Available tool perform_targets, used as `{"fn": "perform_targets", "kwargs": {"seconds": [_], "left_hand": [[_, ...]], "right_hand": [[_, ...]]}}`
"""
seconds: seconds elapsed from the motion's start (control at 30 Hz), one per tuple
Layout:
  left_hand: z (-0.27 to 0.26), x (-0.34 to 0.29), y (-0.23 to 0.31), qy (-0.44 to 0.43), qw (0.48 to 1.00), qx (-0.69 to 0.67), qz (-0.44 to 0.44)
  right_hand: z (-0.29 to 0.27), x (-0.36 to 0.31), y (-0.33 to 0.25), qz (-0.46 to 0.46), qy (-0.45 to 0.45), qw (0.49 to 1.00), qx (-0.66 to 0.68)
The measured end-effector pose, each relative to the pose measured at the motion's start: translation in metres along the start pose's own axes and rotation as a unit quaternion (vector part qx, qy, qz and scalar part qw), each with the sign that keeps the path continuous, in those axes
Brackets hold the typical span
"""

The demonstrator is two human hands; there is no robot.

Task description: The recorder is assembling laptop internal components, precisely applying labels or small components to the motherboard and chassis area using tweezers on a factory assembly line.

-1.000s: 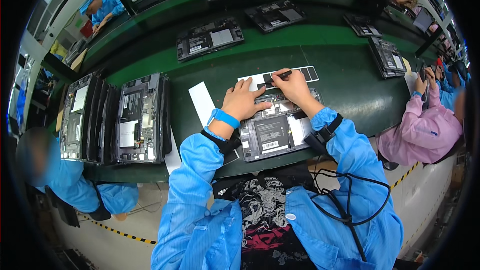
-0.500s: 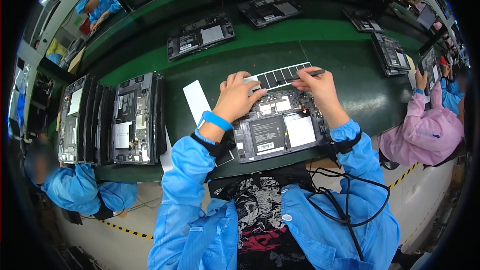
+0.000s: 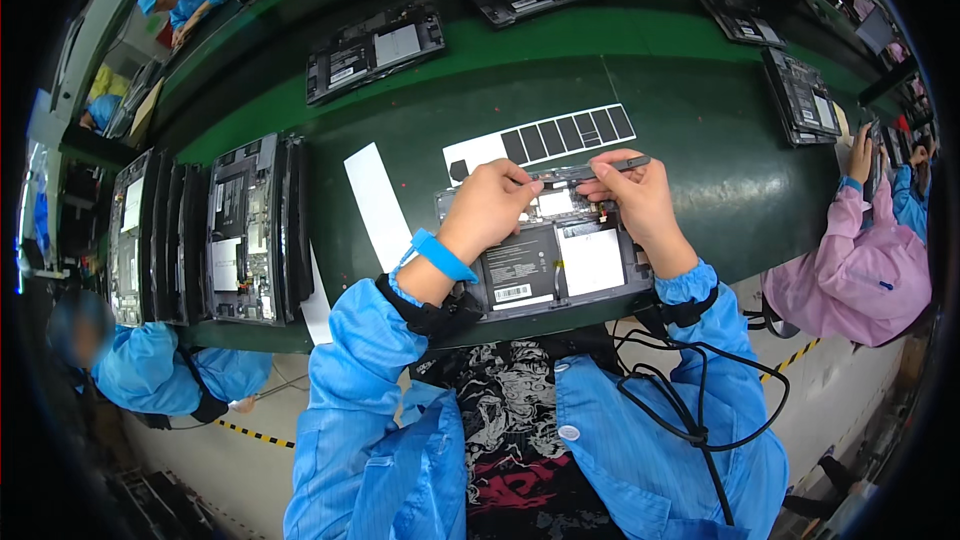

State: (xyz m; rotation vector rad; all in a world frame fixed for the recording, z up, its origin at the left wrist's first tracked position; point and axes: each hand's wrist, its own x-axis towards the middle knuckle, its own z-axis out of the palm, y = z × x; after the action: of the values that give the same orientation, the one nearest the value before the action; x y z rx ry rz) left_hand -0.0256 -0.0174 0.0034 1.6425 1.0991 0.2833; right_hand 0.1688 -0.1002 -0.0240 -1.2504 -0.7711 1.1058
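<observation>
Shifted since earlier frame: both hands now meet over opened laptop point(image 3: 545, 260) at green surface point(image 3: 700, 170) near edge. Left hand point(image 3: 490, 208) fingers pinched on its upper edge; right hand point(image 3: 640, 198) fingers clamped on thin dark tool point(image 3: 605, 167).

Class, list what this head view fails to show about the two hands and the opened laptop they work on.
- Far edge of the opened laptop: covered by the left hand and right hand.
- The thin dark tool in the right hand: its tip is too small to identify.
- Left fingertips: what they pinch is too small to tell.
- Laptop's near edge: hidden by the blue sleeves.
</observation>
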Motion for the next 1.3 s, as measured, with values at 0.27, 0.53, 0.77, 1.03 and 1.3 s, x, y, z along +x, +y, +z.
{"fn": "perform_targets", "kwargs": {"seconds": [0.27,0.53,0.77,1.03,1.3], "left_hand": [[-0.002,0.009,-0.008,-0.008,1.0,-0.027,0.007],[0.006,0.011,0.009,0.034,0.998,0.057,-0.019],[0.009,0.015,0.013,0.062,0.994,0.083,-0.032],[0.009,0.017,0.017,0.063,0.993,0.089,-0.04],[-0.002,0.025,0.01,0.031,0.981,0.184,-0.045]], "right_hand": [[0.0,0.004,-0.002,-0.009,-0.019,1.0,0.008],[0.004,0.002,-0.001,-0.015,-0.01,1.0,-0.022],[0.003,0.002,0.0,-0.017,-0.012,0.999,-0.034],[0.003,0.002,0.002,-0.016,-0.021,0.998,-0.055],[0.012,-0.004,0.004,-0.054,0.012,0.998,-0.012]]}}
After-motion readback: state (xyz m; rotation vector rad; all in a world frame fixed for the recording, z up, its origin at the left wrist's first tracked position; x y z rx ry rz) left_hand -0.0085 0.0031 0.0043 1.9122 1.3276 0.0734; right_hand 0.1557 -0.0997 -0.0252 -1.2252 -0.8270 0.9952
